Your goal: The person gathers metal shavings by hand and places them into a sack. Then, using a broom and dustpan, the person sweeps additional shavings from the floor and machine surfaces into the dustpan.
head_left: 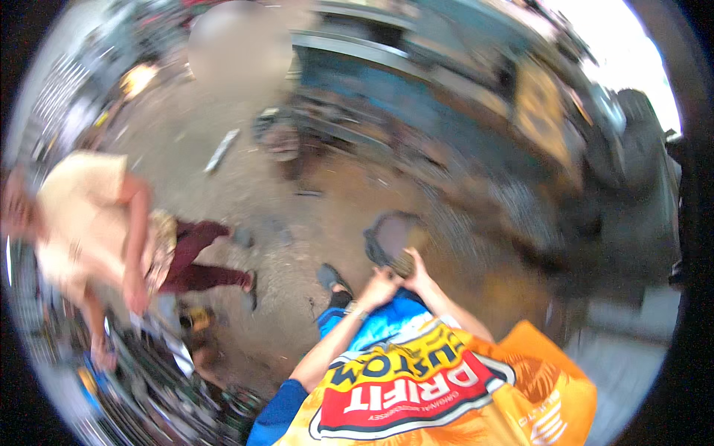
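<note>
Right hand (419, 273) is gripping brown lump (403, 264); left hand (382, 287) is meeting it, closure unclear; floor (275, 197) is running left to co-worker (85, 212).

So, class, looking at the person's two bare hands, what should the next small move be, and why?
Probably to steady the small brownish object before shifting it: the left grip and the right grip are both right at it, a larger grey rounded thing shows just beyond, and blur hides whether either has it firmly.
</note>
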`<state>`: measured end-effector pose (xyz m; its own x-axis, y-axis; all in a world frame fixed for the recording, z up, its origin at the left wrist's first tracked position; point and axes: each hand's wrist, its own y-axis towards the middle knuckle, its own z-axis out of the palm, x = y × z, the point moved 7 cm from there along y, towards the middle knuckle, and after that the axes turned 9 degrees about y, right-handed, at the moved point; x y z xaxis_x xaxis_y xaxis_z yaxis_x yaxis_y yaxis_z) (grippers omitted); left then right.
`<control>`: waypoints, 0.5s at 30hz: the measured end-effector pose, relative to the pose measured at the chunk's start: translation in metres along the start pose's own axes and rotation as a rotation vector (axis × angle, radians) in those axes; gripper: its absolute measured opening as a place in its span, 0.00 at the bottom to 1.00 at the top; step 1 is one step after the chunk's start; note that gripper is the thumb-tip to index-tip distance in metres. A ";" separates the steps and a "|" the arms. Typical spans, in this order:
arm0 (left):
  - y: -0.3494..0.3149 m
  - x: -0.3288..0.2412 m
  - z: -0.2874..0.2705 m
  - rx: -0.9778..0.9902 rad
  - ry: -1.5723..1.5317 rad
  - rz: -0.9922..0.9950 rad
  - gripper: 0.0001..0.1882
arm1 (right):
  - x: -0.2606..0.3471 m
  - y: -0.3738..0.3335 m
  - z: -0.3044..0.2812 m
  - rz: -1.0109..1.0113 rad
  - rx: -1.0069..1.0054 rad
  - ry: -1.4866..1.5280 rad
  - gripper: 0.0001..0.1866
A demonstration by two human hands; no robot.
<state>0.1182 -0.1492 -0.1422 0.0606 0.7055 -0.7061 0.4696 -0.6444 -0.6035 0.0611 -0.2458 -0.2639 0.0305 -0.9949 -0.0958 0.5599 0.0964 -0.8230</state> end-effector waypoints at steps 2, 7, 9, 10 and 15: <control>0.001 0.012 0.003 0.051 -0.258 -0.045 0.17 | -0.003 -0.003 0.001 0.078 0.153 0.054 0.21; 0.012 0.039 0.006 0.103 -0.949 -0.321 0.11 | 0.015 -0.029 -0.069 -0.070 -0.068 0.164 0.20; 0.024 0.045 0.001 0.128 -0.997 -0.385 0.09 | 0.032 -0.051 -0.103 -0.161 -0.071 0.227 0.23; 0.024 0.050 0.001 0.140 -0.976 -0.392 0.09 | 0.031 -0.063 -0.125 -0.134 -0.071 0.236 0.21; 0.047 0.083 0.007 0.186 -0.802 -0.434 0.09 | -0.004 -0.116 -0.233 -0.352 -0.274 0.076 0.11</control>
<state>0.1391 -0.1228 -0.2321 -0.7466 0.5259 -0.4076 0.1553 -0.4579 -0.8753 -0.1968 -0.2462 -0.2981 -0.1886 -0.9647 0.1839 0.2848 -0.2329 -0.9299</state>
